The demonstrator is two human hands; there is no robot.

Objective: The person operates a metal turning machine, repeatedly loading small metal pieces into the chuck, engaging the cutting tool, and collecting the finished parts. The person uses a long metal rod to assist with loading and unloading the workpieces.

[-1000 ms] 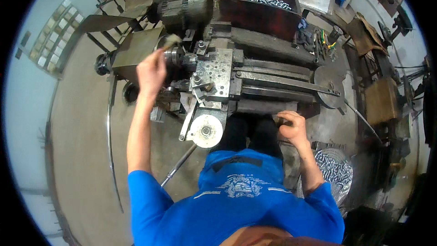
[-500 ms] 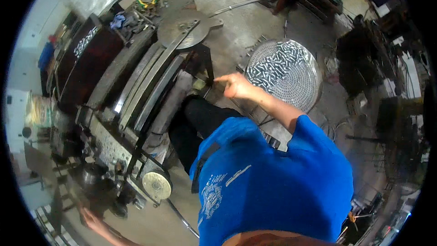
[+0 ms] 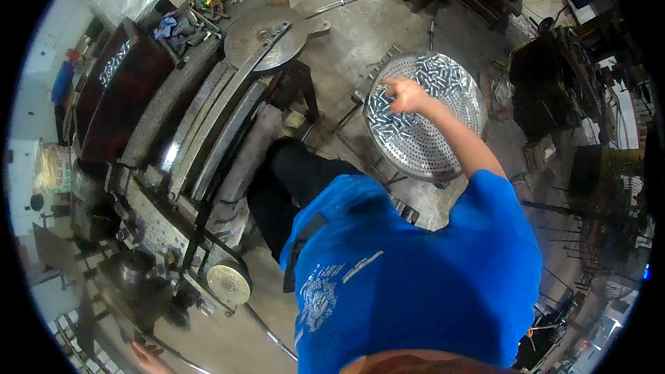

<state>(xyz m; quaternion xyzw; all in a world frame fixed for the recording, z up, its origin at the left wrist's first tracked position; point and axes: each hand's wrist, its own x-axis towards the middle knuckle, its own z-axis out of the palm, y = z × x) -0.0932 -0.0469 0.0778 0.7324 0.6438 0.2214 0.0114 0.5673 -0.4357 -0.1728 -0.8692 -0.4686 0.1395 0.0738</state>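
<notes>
The right hand [image 3: 407,95] has been moved off the machine bed [image 3: 208,131] and is now laid, fingers loosely spread, on the small metal parts [image 3: 429,76] in the round perforated tray [image 3: 429,145] beside the machine. Whether a part is held cannot be told. The left hand [image 3: 147,358], formerly at the machine's upper controls, is seen only at the lower edge, its grip not discernible.

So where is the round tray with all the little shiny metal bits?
In the head view, the round tray sits upper right, on the floor to the right of the big machine, and the right hand reaches into the metal bits on it.
</notes>
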